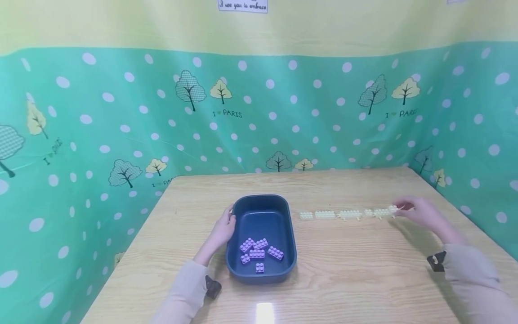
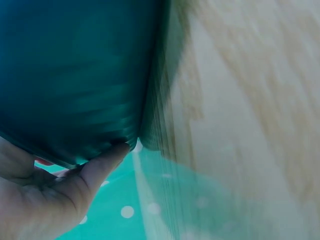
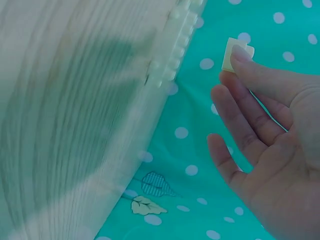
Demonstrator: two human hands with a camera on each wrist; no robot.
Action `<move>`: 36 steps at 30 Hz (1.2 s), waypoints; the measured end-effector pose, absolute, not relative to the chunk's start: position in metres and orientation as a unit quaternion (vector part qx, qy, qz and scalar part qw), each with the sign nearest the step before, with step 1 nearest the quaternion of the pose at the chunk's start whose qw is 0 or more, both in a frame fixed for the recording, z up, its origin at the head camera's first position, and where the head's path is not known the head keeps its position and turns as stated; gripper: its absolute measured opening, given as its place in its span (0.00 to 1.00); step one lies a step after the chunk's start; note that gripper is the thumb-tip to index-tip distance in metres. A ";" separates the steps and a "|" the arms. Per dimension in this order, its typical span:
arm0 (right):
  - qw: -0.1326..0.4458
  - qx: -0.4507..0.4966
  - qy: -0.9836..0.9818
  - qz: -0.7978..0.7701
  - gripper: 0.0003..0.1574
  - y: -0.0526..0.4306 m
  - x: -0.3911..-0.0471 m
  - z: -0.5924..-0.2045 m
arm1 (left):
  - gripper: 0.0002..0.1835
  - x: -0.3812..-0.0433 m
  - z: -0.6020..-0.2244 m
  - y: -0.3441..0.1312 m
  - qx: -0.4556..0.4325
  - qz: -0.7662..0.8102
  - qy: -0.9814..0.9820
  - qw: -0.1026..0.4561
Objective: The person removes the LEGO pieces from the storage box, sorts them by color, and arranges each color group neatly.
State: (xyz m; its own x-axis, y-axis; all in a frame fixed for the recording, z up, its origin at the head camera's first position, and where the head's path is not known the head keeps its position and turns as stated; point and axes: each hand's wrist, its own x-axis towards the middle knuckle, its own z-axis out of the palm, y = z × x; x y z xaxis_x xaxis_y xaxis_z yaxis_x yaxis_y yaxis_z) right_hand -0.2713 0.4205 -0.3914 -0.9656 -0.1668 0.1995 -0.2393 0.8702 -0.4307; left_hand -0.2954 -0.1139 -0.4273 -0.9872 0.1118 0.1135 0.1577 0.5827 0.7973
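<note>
At the left long side of a dark blue rectangular tub [image 1: 238, 270], my left hand [image 1: 224, 227] grips the wall. Its thumb [image 2: 107, 162] lies along the outer side, as the left wrist view shows. Several purple toy bricks [image 1: 256, 254] lie loose in the near half of the tub. Off to the right, my right hand [image 1: 418, 212] pinches a small pale yellow toy brick [image 3: 233, 55] between thumb and forefinger, the other fingers spread. In the head view this brick overlaps the right end of a row of pale yellow bricks [image 1: 350, 213].
The wooden table [image 1: 344, 270] carries the tub and the brick row. Behind it and along both sides hangs a green curtain [image 1: 283, 112] with white dots and printed trees. Dark wrist cameras sit at both grey sleeves [image 1: 471, 270].
</note>
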 end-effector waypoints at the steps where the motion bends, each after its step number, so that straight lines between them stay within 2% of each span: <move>1: 0.078 0.105 -0.965 0.229 0.20 0.423 -0.272 -0.391 | 0.26 -0.296 -0.427 -0.114 -0.075 -0.450 -0.889 0.026; 20: 0.048 0.099 -0.970 0.218 0.21 0.456 -0.289 -0.395 | 0.26 -0.297 -0.429 -0.115 -0.073 -0.468 -0.880 0.021; 36: 0.009 0.069 -0.974 0.216 0.16 0.467 -0.305 -0.407 | 0.27 -0.296 -0.427 -0.113 -0.061 -0.472 -0.879 0.011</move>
State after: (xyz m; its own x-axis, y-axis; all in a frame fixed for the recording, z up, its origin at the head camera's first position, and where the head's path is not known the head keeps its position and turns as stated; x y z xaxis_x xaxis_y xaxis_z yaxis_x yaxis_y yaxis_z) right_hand -0.3047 0.4674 -0.4070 -0.9904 -0.1300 0.0472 -0.1378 0.8969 -0.4201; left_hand -0.2962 -0.1133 -0.4271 -0.9923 0.0964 0.0772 0.1176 0.5470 0.8288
